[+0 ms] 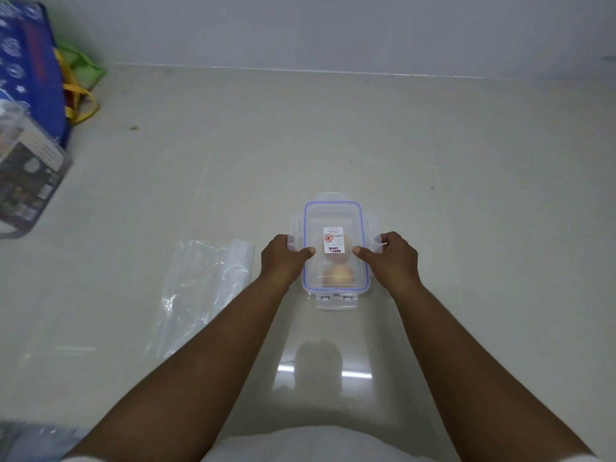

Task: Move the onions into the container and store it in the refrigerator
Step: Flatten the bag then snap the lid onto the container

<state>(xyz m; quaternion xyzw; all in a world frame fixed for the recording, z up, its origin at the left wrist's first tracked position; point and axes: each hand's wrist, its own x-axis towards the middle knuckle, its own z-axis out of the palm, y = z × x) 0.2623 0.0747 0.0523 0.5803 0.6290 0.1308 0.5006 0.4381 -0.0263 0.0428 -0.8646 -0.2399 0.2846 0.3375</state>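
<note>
A clear plastic container (335, 211) with a blue-sealed lid and a white label stands on the pale floor in the middle of the view. Two onions (337, 276) show through the lid, one behind the other. My left hand (283, 258) holds the container's left side, thumb on the lid and fingers on the left latch flap. My right hand (391, 258) grips the right side the same way, thumb on the lid and fingers on the right latch flap. The near and far latch flaps stick out flat.
An empty clear plastic bag (200, 288) lies flat on the floor left of the container. At the far left stand a blue patterned bag (30, 68) with yellow handles and a clear packaged box (26, 175). A wall runs along the back.
</note>
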